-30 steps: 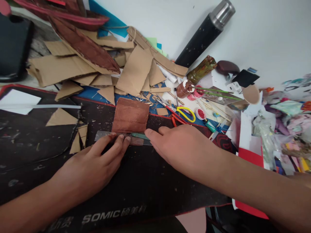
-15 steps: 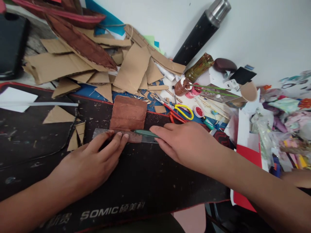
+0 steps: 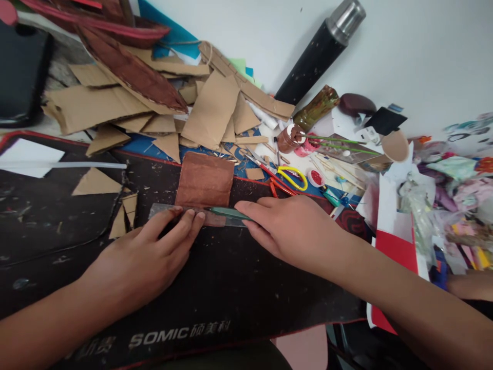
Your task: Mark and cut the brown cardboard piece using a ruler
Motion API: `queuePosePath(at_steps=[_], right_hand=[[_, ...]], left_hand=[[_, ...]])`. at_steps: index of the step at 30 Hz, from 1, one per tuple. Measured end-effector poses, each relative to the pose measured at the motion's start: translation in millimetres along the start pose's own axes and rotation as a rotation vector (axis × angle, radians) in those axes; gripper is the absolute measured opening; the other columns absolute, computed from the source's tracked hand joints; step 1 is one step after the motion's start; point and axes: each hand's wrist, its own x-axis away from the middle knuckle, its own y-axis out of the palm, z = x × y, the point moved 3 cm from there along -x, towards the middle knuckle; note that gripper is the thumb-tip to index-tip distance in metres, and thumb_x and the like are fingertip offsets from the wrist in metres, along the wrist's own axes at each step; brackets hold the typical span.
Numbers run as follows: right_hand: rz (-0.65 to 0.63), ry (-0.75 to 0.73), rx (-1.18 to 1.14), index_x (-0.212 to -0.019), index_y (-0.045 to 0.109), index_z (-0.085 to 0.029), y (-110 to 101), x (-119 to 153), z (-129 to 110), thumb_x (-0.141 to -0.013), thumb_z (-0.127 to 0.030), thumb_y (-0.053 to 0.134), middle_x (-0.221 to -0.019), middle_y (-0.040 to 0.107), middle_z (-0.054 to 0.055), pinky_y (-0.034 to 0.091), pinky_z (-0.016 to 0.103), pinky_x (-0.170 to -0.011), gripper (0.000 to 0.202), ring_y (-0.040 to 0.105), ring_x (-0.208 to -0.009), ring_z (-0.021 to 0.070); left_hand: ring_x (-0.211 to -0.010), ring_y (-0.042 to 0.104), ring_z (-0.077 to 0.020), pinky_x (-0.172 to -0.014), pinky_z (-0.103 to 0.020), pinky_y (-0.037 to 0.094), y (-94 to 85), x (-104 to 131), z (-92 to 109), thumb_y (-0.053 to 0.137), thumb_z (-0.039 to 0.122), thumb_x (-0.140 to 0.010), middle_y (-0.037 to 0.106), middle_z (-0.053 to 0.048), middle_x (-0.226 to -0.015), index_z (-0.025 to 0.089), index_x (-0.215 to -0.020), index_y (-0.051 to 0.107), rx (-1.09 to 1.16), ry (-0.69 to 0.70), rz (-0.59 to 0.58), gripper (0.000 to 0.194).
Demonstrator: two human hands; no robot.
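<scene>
A reddish-brown square piece (image 3: 205, 180) lies on the black mat (image 3: 246, 277), its lower edge under a clear ruler (image 3: 233, 222). My left hand (image 3: 154, 257) presses the ruler with its fingertips; the fingers are spread a little and hold nothing up. My right hand (image 3: 288, 226) is closed round a green tool (image 3: 225, 212), whose tip rests along the ruler's upper edge over the brown piece. The tool's far end is hidden in the hand, so its kind is hard to tell.
Cardboard scraps (image 3: 211, 108) and a brown boat-shaped piece (image 3: 134, 72) lie behind. Scissors with yellow and red handles (image 3: 291, 177), a paint jar (image 3: 288, 137) and a black flask (image 3: 316, 56) stand or lie back right. Another person's arm (image 3: 470, 285) shows at the right edge.
My right hand and the green tool have shifted slightly left along the ruler. My left hand stays on the ruler, and the whole view has moved a little.
</scene>
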Motion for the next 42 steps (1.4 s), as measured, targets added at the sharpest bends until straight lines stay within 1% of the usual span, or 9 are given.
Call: queuePosePath(at_steps=[5,9,12,17,22,28,33,37,42], right_hand=[[-0.041,0.012,0.026,-0.146,0.070,-0.021,-3,-5,-2,-0.120,-0.028,0.052,-0.110,0.083,0.010,0.028,0.031,-0.059,0.033,0.078,-0.090,0.0227],[-0.071,0.007,0.079,-0.149,0.069,-0.022,-6,-7,-4,-0.116,-0.021,0.058,-0.109,0.083,0.010,0.029,0.031,-0.058,0.036,0.078,-0.087,0.0228],[-0.068,-0.018,0.127,-0.149,0.069,-0.021,-9,-8,-8,-0.114,-0.018,0.059,-0.105,0.082,0.010,0.030,0.031,-0.057,0.037,0.077,-0.081,0.0224],[-0.073,-0.051,0.197,-0.147,0.068,-0.016,-13,-7,-11,-0.111,-0.012,0.057,-0.098,0.081,0.012,0.028,0.031,-0.056,0.038,0.075,-0.076,0.0220],[-0.066,-0.031,0.189,-0.135,0.071,-0.016,-13,-6,-9,-0.110,-0.013,0.059,-0.093,0.079,0.010,0.026,0.031,-0.056,0.028,0.074,-0.074,0.0214],[-0.070,-0.006,0.171,-0.131,0.073,-0.017,-13,-1,-7,-0.110,-0.012,0.060,-0.091,0.079,0.009,0.020,0.033,-0.053,0.026,0.072,-0.072,0.0205],[-0.068,-0.001,0.140,-0.136,0.073,-0.019,-12,0,-4,-0.113,-0.016,0.060,-0.095,0.080,0.009,0.020,0.034,-0.055,0.027,0.075,-0.078,0.0212],[-0.068,0.024,0.123,-0.143,0.072,-0.021,-8,-1,-1,-0.113,-0.017,0.063,-0.105,0.084,0.009,0.022,0.034,-0.056,0.032,0.077,-0.082,0.0217],[-0.040,0.028,0.093,-0.144,0.073,-0.022,-8,3,0,-0.116,-0.024,0.060,-0.109,0.085,0.009,0.022,0.035,-0.058,0.031,0.077,-0.083,0.0225]], left_hand=[[-0.142,0.066,-0.0456,-0.098,-0.057,0.069,-1.0,-1,2,0.061,0.004,-0.099,0.070,-0.021,-0.161,0.014,-0.163,0.064,-0.022,0.019,-0.016,0.065],[-0.140,0.067,-0.0456,-0.097,-0.056,0.068,-2.7,-2,2,0.061,0.004,-0.100,0.069,-0.022,-0.162,0.012,-0.161,0.065,-0.046,0.037,-0.023,0.061],[-0.140,0.067,-0.0473,-0.098,-0.060,0.068,-1.4,-1,2,0.060,0.003,-0.100,0.067,-0.024,-0.163,0.011,-0.161,0.065,-0.027,0.047,-0.043,0.062],[-0.144,0.066,-0.0456,-0.103,-0.063,0.068,0.1,1,-1,0.056,0.002,-0.100,0.069,-0.020,-0.161,0.020,-0.162,0.067,0.050,0.012,-0.048,0.065],[-0.140,0.068,-0.0458,-0.095,-0.058,0.070,-5.1,-2,-1,0.057,0.003,-0.101,0.072,-0.020,-0.158,0.016,-0.160,0.067,-0.021,0.033,-0.012,0.061],[-0.141,0.067,-0.0466,-0.100,-0.060,0.068,-3.9,-1,-1,0.052,0.003,-0.105,0.069,-0.024,-0.161,0.010,-0.157,0.067,-0.099,0.080,-0.094,0.055],[-0.147,0.064,-0.0421,-0.108,-0.058,0.065,-2.3,0,-3,0.053,0.002,-0.104,0.068,-0.017,-0.164,0.019,-0.160,0.066,-0.025,0.046,-0.076,0.060],[-0.131,0.071,-0.0430,-0.094,-0.053,0.068,-8.7,-6,-1,0.055,0.007,-0.105,0.075,-0.020,-0.153,0.010,-0.148,0.074,-0.148,0.122,-0.020,0.047],[-0.136,0.068,-0.0446,-0.092,-0.054,0.068,-9.2,-8,-2,0.058,0.005,-0.102,0.072,-0.020,-0.157,0.014,-0.146,0.076,-0.108,0.072,-0.041,0.048]])
